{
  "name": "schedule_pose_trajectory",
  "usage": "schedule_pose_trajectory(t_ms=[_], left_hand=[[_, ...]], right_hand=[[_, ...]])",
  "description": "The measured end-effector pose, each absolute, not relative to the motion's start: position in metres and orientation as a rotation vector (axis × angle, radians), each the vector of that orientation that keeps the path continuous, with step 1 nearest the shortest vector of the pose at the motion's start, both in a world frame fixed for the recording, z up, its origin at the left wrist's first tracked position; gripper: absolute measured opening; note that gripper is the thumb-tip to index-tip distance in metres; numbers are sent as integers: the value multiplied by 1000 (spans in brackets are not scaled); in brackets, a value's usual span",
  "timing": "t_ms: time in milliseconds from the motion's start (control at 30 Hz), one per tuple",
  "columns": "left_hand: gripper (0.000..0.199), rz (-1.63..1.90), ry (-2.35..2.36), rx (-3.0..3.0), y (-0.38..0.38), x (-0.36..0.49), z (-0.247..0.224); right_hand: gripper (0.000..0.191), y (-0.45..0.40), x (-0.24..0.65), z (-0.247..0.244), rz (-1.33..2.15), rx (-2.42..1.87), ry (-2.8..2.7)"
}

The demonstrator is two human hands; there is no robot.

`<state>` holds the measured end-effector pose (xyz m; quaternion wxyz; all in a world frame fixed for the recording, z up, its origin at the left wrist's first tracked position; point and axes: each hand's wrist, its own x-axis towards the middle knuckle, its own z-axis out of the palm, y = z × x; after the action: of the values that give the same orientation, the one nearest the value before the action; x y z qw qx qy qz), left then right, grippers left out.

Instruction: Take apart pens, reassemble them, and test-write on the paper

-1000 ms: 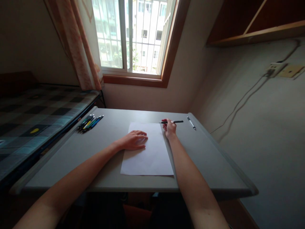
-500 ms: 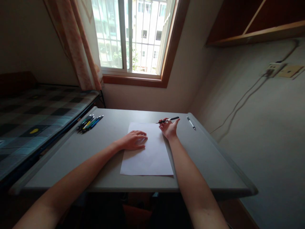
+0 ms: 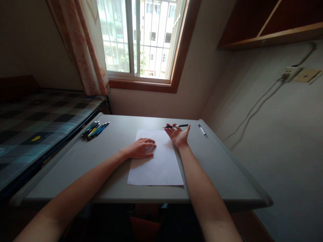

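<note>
My left hand lies flat on a white sheet of paper, its fingers spread toward the right. At the sheet's upper right corner, my right hand is turned palm up. A black pen lies crosswise among its fingers, its thin end toward the left and the other end near the thumb. How tightly the fingers grip the pen is hard to see. Right of that hand, a white and black pen rests on the grey table.
A bundle of several pens lies at the table's far left. A bed with a checked cover stands left of the table. Behind are a barred window and a curtain. Cables hang from a socket on the right wall.
The black pen has turned to lie more level, its left end shifting left and slightly up. My right fingers have opened out a little. My left hand and the paper stay put.
</note>
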<state>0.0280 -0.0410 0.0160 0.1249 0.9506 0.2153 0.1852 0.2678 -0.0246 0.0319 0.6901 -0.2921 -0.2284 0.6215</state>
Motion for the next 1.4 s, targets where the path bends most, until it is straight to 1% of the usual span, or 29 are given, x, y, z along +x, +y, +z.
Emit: schedule_pose_trajectory(t_ms=[300,633,900,1133,1400], left_hand=[[44,547,633,2783,-40,28,15],[44,545,630,2789,-41,28,15],[45,521,637,2798,-40,27,15],[44,522,634,2788,-41,27,16],[44,513,643,2794,-41,28,15]], right_hand=[[68,-25,266,31,1373,-673,-541],[61,-26,267,30,1423,-598,-548],[63,-26,268,28,1447,-584,-554],[64,-25,267,28,1380,-585,-534],[70,-20,272,22,1498,-431,-486]])
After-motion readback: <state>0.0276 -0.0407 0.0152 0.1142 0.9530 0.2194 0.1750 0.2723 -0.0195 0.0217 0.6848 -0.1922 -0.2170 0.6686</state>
